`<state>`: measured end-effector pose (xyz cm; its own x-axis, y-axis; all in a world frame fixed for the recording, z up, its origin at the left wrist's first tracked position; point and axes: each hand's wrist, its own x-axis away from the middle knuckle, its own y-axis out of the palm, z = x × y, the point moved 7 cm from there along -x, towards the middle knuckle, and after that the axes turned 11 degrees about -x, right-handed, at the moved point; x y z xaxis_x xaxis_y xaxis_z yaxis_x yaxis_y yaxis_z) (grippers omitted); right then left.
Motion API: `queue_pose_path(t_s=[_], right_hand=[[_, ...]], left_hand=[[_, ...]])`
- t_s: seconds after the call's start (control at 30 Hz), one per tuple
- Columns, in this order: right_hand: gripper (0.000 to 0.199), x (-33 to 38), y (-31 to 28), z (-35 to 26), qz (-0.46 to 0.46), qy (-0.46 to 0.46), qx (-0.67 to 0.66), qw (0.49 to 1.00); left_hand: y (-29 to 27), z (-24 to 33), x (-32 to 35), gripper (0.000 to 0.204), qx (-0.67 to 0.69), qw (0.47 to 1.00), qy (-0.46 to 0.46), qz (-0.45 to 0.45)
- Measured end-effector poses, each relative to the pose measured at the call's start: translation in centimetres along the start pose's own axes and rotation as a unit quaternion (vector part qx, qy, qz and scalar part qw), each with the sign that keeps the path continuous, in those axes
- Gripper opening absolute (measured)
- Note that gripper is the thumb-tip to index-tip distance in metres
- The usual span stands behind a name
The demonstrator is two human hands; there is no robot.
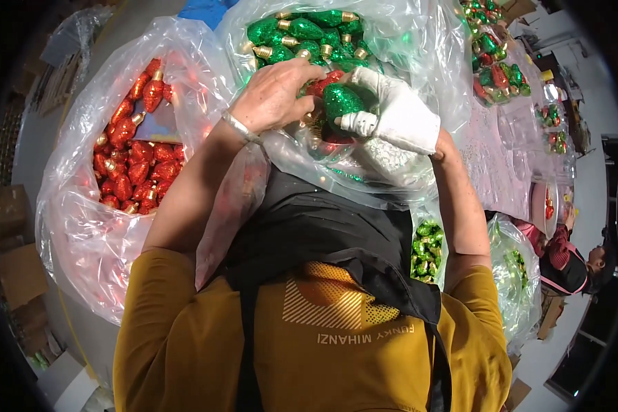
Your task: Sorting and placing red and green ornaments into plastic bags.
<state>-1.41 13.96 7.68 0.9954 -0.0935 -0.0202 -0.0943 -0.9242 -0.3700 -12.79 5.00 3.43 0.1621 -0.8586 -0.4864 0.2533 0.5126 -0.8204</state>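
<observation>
Both my hands are together over a plastic-lined bag of green glitter bulb ornaments [302,29] with gold screw-style caps. My right hand [395,110], in a white glove with bare fingertips, grips a green glitter bulb ornament [343,101]. My left hand [275,96] is bare, its fingers curled in beside a red glitter bulb ornament [325,84]; what it holds is partly hidden. Below the hands, more red and gold shows through clear plastic [316,141], whose shape I cannot make out.
To the left stands a clear bag [62,206] of red bulb ornaments [141,165]. Green ornaments [427,250] fill another bag by my right arm. Clear packs of red and green ornaments [501,79] lie on the table [491,165] at right. Another person [570,261] is beyond it.
</observation>
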Motion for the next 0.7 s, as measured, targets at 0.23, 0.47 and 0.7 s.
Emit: queue_pose_path(t_s=[0.23,0.47,0.7], right_hand=[[0.034,-0.3,2.0,-1.2,-0.019,-0.02,0.257,0.966],[0.029,-1.0,2.2,-0.6,-0.017,-0.057,0.256,0.965],[0.03,-0.3,1.4,-0.9,0.073,-0.053,0.276,0.957]], left_hand=[[0.2,0.2,-0.7,0.03,-0.018,1.0,-0.002,-0.022],[0.1,-0.7,-1.7,0.027,0.002,0.991,-0.068,-0.112],[-3.3,2.3,-2.2,0.031,-0.041,0.998,0.017,0.042]])
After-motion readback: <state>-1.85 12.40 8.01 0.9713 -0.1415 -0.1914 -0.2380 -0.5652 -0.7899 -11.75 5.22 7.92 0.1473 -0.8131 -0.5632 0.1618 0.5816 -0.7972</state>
